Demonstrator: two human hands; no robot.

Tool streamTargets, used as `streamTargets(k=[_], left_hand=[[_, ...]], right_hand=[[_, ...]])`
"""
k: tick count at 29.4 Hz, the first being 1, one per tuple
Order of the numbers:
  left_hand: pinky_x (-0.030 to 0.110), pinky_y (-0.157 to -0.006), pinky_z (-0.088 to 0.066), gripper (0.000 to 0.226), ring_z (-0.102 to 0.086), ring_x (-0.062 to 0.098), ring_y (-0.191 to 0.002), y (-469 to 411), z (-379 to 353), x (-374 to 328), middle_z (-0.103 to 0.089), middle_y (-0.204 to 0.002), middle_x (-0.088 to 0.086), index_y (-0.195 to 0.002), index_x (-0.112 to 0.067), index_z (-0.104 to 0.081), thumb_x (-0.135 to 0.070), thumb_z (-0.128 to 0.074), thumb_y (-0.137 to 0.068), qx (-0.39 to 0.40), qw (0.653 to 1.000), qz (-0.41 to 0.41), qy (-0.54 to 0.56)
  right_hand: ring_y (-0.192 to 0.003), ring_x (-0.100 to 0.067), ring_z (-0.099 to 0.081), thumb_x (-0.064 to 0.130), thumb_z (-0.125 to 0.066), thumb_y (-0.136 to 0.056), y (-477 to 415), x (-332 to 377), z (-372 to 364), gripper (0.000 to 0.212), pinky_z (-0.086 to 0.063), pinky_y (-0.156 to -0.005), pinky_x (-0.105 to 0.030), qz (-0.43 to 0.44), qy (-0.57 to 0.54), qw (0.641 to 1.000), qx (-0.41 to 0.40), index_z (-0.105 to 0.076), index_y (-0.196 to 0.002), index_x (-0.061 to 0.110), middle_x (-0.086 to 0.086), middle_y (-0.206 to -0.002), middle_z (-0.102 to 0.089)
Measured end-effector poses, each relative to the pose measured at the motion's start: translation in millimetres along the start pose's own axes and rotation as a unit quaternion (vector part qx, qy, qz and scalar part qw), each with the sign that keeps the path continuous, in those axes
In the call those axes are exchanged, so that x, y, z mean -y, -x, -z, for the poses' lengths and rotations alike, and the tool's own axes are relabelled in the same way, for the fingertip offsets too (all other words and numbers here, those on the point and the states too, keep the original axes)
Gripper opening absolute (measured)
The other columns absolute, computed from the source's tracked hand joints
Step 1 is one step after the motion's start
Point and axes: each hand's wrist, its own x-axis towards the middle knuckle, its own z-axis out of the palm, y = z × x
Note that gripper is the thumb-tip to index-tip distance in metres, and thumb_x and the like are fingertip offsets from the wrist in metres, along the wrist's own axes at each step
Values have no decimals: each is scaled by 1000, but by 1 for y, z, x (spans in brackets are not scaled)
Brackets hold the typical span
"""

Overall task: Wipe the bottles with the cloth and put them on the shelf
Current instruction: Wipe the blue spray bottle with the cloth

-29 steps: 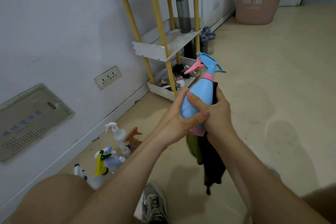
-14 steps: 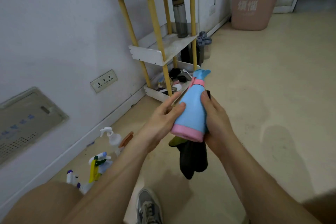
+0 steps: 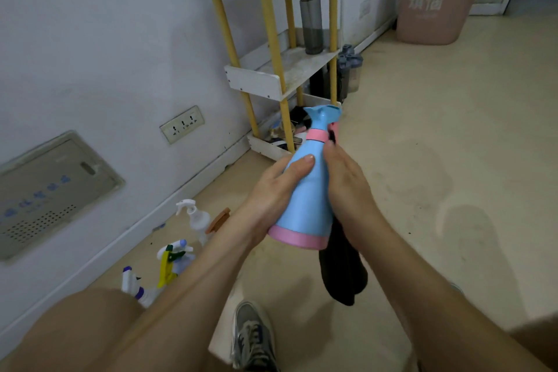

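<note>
Blue plastic with a pink base ring and a pink collar: on my feed the spray bottle (image 3: pixel 305 190) is up in the air between both hands. It is tilted so its nozzle leans away toward the shelf (image 3: pixel 256 81) and its base points back at me. My left hand (image 3: pixel 271 193) grasps it from the left side. The thumb lies across the front of the body, and the other fingers are hidden behind it. My right hand (image 3: pixel 347 190) is closed against the bottle's right side, holding the cloth (image 3: pixel 341 275) between palm and plastic. A scrap of the dark fabric peeks out by the fingertips at the collar, and the rest hangs loose below the pink base.

Beyond the nozzle, the shelf stands against the wall, white boards on yellow posts. A tall grey bottle (image 3: pixel 311 15) stands upright on the middle board. Down on the floor (image 3: pixel 422 160) by the wall, left of my left forearm, I see a cluster of other spray bottles (image 3: pixel 193 217). The white one is upright; how the others lie I cannot tell. A pink bin (image 3: pixel 437 0) sits past the shelf.
</note>
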Motion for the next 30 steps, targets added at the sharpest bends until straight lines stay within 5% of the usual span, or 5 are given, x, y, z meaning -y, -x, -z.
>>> streamTargets(k=[4, 12, 19, 27, 30], left_hand=[[45, -89, -55, 55, -71, 27, -95, 9, -3, 3, -75, -103, 8, -112, -18, -66, -56, -71, -73, 28, 997, 62, 20], [37, -77, -54, 25, -67, 18, -89, -17, 1, 7, -70, -99, 1, -106, -25, -60, -45, -48, -97, -109, 982, -82, -128], [40, -82, -50, 45, -60, 14, -94, -5, -7, 9, -64, -102, -5, -114, -30, -55, -60, -26, -97, -107, 941, -104, -302], [47, -91, -51, 34, -63, 19, -92, -19, 10, -5, -64, -94, -3, -97, -27, -59, -52, -35, -96, -225, 961, -86, -133], [30, -74, -57, 28, -64, 13, -79, -15, 8, -16, -64, -91, -1, -90, -28, -56, -47, -40, -100, -240, 962, -113, -63]], right_hand=[[-86, -20, -72, 54, -45, -98, 1, 11, 11, 38, -59, -79, -36, -80, -60, 994, 33, -68, -95, 23, -6, -97, -75], [-129, -20, -51, 27, -43, -99, 18, -10, -14, 45, -41, -111, -38, 233, 191, 953, 9, -55, -139, 11, -3, -138, -57], [-136, 0, -35, 24, -41, -105, -2, -8, -1, 42, -24, -113, -15, 193, 178, 964, 33, -46, -146, 14, 16, -143, -41], [-134, 10, -36, 18, -55, -100, 22, -36, -18, 43, -32, -112, -15, 189, 110, 973, 72, -50, -143, 19, 25, -139, -40], [-120, 25, -38, 27, -57, -99, 21, -32, -17, 56, -35, -99, -4, 153, 79, 982, 77, -36, -151, 26, 29, -139, -38]])
